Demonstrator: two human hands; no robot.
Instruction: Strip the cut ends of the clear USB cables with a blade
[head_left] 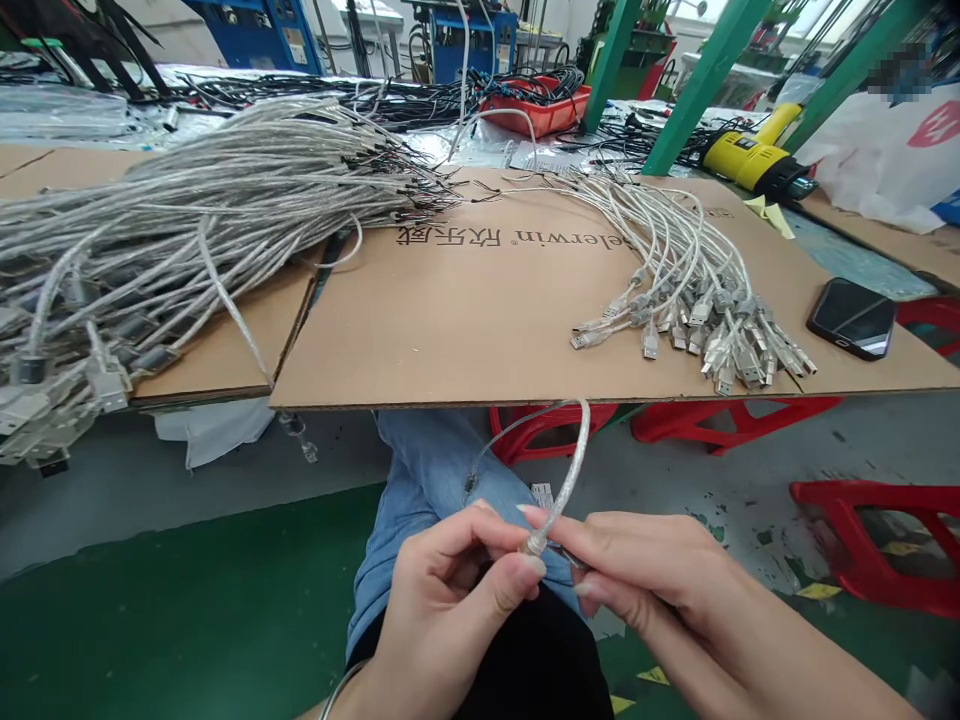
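Observation:
Above my lap, my left hand [469, 580] pinches the end of a clear-jacketed cable [576, 462] between thumb and fingers. That cable arches up toward the cardboard edge, and a thinner stretch hangs down behind my hands. Close against the pinched end, my right hand [637, 575] is closed on a thin metal tool [568, 555]; most of it is hidden by the fingers, so its kind does not show. On the cardboard [450, 320] ahead lies a fanned bundle of USB cables [697, 260], plugs facing me.
A big heap of clear cables [225, 200] covers the left side, some plugs overhanging the edge. A phone [853, 318] lies at right, with a yellow heat gun [750, 165] behind. Red stools [885, 540] stand below. Green posts [705, 85] rise behind, near a red tray [536, 112].

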